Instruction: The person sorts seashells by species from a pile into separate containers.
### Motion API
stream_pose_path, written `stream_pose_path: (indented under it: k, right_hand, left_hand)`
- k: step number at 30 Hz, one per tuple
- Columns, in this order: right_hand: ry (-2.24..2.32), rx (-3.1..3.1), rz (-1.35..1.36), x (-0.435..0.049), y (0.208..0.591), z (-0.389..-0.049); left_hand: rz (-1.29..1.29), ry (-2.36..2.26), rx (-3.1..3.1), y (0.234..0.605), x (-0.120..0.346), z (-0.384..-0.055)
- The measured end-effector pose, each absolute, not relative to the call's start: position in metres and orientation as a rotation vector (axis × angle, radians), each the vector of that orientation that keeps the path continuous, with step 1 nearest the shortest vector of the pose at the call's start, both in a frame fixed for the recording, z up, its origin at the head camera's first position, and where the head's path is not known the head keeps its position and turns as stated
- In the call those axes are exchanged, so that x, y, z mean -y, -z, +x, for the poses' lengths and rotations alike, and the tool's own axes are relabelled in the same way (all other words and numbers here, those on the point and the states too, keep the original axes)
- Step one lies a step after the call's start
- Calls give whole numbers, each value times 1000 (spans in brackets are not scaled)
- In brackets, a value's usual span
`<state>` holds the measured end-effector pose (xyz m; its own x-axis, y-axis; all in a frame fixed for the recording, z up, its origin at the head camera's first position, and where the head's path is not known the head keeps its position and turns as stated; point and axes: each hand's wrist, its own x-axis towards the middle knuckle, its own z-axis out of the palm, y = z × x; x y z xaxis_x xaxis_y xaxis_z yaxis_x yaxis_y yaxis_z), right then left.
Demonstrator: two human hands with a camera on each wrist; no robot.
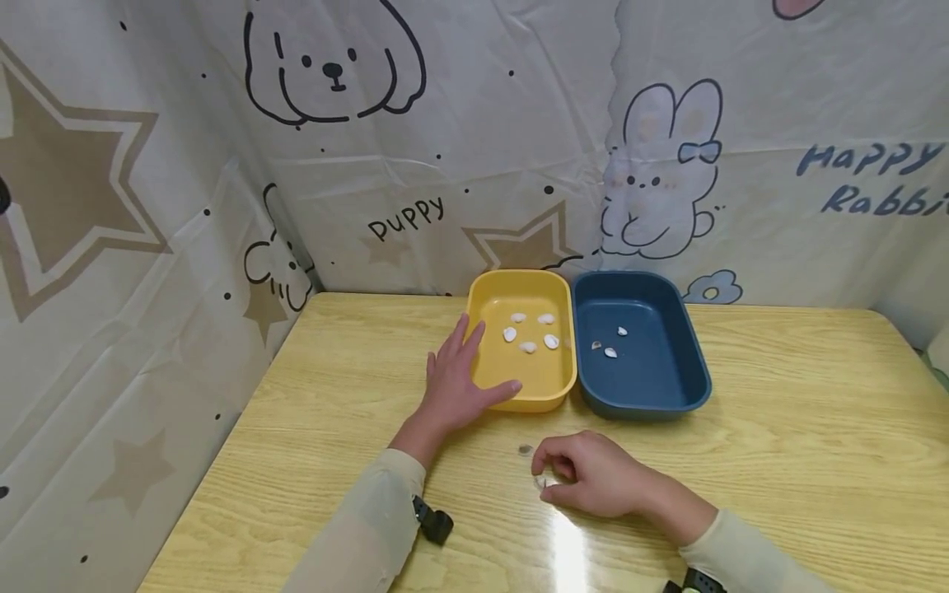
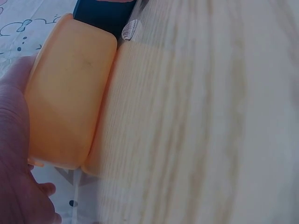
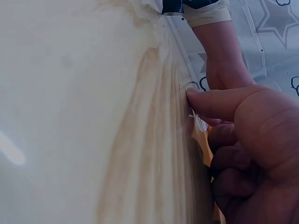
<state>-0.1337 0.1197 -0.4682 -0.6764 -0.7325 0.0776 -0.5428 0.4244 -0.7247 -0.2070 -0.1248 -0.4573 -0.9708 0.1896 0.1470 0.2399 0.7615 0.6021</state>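
Note:
In the head view, my left hand (image 1: 454, 387) rests on the near left corner of a yellow tray (image 1: 522, 403), its fingers spread along the left rim and its thumb over the front edge. My right hand (image 1: 599, 473) pinches a small whitish seashell (image 1: 543, 482) between thumb and index finger, low over the table before the trays. A greyish shell (image 1: 525, 450) lies on the wood just beyond it. Several white shells (image 1: 551, 341) lie inside the yellow tray. The right wrist view shows the thumb (image 3: 217, 102) near the table surface, with the pinched shell mostly hidden.
A dark blue tray (image 1: 645, 409) stands against the yellow one's right side, with 3 small shells (image 1: 610, 352) in it. Both sit at the back of the wooden table (image 1: 801, 428), close to a hanging cloth (image 1: 460, 148) printed with cartoon animals and stars.

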Motion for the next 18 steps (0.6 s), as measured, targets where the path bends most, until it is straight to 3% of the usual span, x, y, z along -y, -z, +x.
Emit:
stream_pose_path:
  k: [18]
  right_hand:
    - [1007, -2431, -1223, -122, 471, -137]
  left_hand:
    - [-348, 989, 2895, 455, 125, -206]
